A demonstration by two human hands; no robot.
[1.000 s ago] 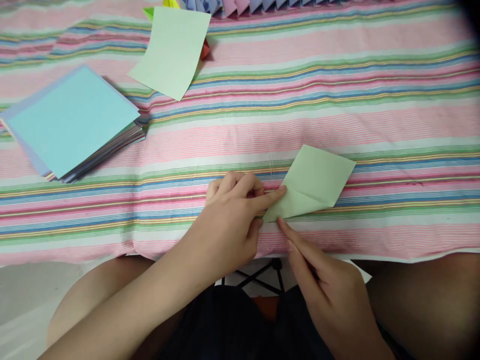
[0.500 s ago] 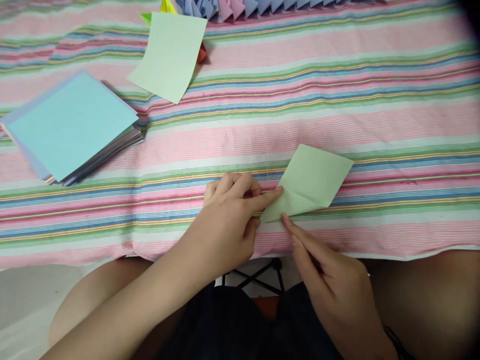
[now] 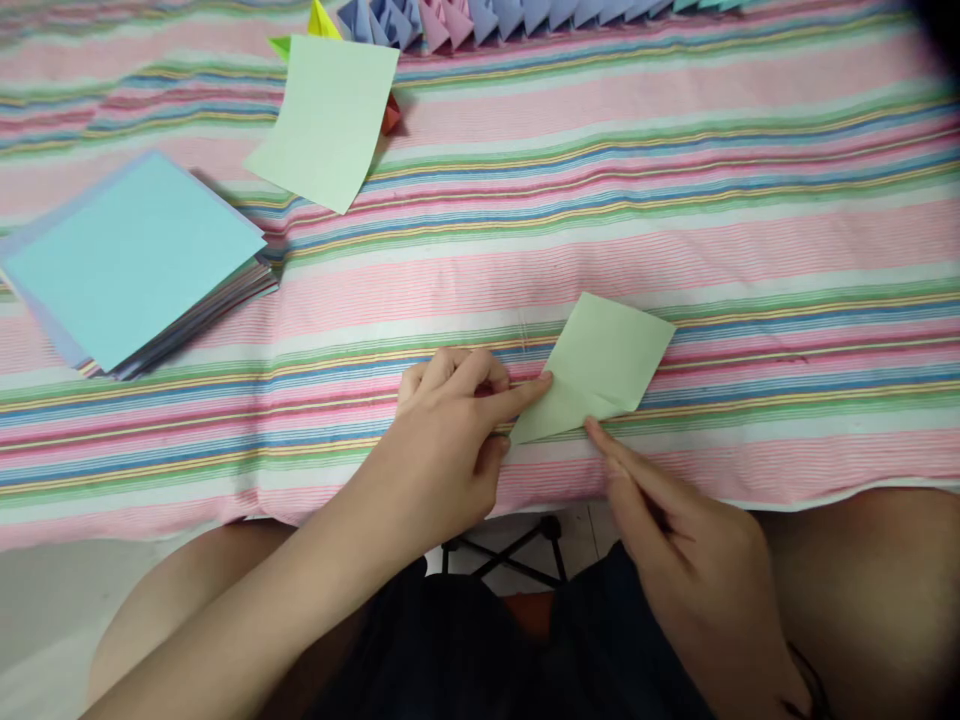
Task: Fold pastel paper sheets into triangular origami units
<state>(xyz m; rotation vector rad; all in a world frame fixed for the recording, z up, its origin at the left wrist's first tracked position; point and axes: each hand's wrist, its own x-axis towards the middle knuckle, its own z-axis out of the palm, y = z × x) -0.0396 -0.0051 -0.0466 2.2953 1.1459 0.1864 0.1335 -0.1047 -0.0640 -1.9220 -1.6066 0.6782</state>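
A pale green sheet of folding paper lies on the striped cloth in front of me. Its lower edge has been turned up in a crease. My left hand pins the paper's left side with the tip of its index finger, thumb close to the lower left corner, other fingers curled on the cloth. Below the paper, my right hand has its index fingertip on the folded lower edge. Its thumb lies close against that finger, and the remaining fingers are curled in.
A stack of coloured paper, light blue on top, lies at the left. Another pale green sheet rests over small yellow, green and red folded pieces. Along the far edge runs a row of blue and pink folded units. The cloth's near edge hangs above my lap.
My right index fingertip has slid to the right along the paper's folded lower edge. My left hand still presses on the left side. The whole view has shifted slightly.
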